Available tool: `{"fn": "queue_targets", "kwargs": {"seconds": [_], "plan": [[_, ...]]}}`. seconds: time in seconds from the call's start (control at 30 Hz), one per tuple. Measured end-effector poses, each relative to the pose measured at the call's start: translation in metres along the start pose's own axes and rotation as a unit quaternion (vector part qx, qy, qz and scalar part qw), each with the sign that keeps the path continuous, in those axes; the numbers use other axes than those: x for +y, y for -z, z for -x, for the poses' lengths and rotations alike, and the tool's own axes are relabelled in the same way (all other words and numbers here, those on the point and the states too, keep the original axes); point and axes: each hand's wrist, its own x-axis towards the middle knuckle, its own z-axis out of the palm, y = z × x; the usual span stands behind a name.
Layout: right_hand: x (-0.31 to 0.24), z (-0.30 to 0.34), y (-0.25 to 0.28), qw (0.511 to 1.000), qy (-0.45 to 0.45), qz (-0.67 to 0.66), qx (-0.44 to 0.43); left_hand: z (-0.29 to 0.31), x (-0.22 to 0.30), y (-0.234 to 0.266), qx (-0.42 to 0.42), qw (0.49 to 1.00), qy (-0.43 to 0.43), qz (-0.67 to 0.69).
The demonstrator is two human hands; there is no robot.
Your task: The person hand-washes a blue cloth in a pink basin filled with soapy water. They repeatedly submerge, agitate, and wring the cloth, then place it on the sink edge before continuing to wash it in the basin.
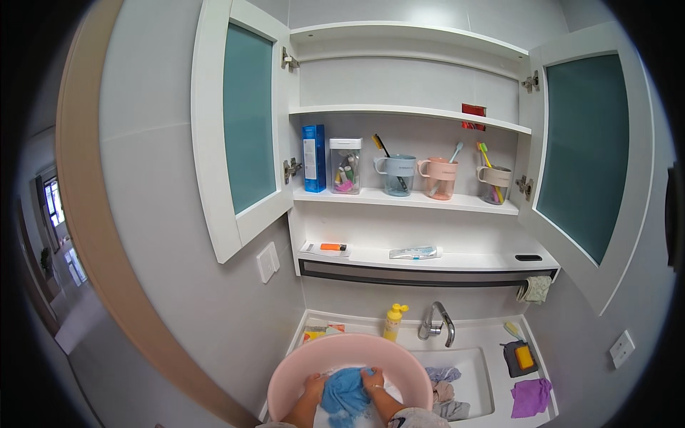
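A wet blue cloth [345, 394] is spread between my two hands inside a pink basin [285, 371]. White, sudsy water shows around it. My left hand [313, 387] grips the cloth's left edge, with its fingertips partly hidden by the fabric. Closed on the upper right edge is my right hand [371, 380]. The basin stands on the counter and overlaps the left side of the white sink.
Several crumpled cloths [444, 392] lie in the sink under a chrome faucet [437, 324]. A yellow bottle [393, 322] stands behind the basin. At right are a soap bar [524, 357] and purple cloth [531, 397]. Overhead hangs an open cabinet [407, 196] with cups.
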Motion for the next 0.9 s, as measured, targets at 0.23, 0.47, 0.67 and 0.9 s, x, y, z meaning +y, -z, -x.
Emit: {"fn": "queue_targets", "kwargs": {"seconds": [0.23, 0.47, 0.67, 0.9], "plan": [[0.043, -0.023, 0.005, 0.93, 0.036, 0.189, -0.314, -0.06, -0.081, 0.03, -0.022, 0.877, -0.07, -0.474], [-0.078, 0.063, 0.024, 0.965, 0.123, 0.005, -0.229, 0.03, 0.019, -0.027, -0.096, 0.963, 0.214, 0.136], [-0.105, 0.092, 0.03, 0.964, 0.257, 0.032, -0.06, 0.024, -0.012, -0.04, -0.037, 0.966, 0.014, 0.255], [-0.12, 0.085, 0.029, 0.959, 0.273, 0.04, -0.059, 0.028, -0.005, -0.039, -0.11, 0.955, 0.016, 0.277]]}}
